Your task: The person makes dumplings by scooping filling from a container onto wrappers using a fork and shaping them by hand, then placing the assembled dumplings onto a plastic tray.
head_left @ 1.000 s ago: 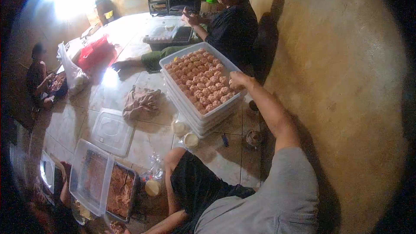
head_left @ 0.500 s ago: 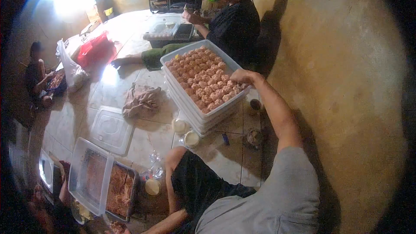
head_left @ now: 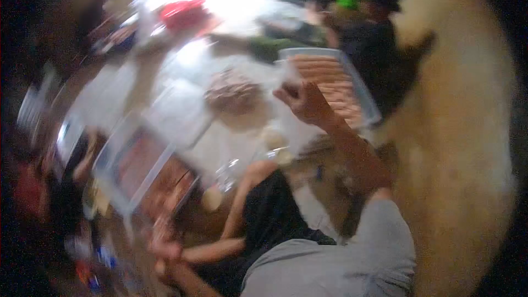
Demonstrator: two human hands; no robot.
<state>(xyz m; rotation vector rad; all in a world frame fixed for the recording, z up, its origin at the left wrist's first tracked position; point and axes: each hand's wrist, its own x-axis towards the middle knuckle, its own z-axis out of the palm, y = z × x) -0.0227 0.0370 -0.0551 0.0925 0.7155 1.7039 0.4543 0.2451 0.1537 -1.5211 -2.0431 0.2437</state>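
Observation:
My right hand [head_left: 300, 100] is over the left edge of the top tray, its fingers loosely curled with a gap between them and nothing visible in it. Rows of raw meatballs [head_left: 330, 85] fill this pale plastic tray [head_left: 360, 96]. At the lower left, my left hand [head_left: 166, 246] is closed around a lump of meat mixture, though motion blurs its outline. Just beyond it lies a dark container of meat mixture [head_left: 175, 184], with a clear plastic box [head_left: 113, 187] tilted over its left part.
A crumpled cloth [head_left: 235, 91] lies on the tiled floor. Beyond the tray sits a person in dark clothes [head_left: 371, 44]; others are at the left. Small round containers [head_left: 212, 199] and clear plastic wrap are near my knee. A red bag [head_left: 184, 14] is farther back.
The view has swung, shifting the scene rightward and blurring it. My right hand has moved from the tray's near right corner to its left side. My left hand has risen farther into view.

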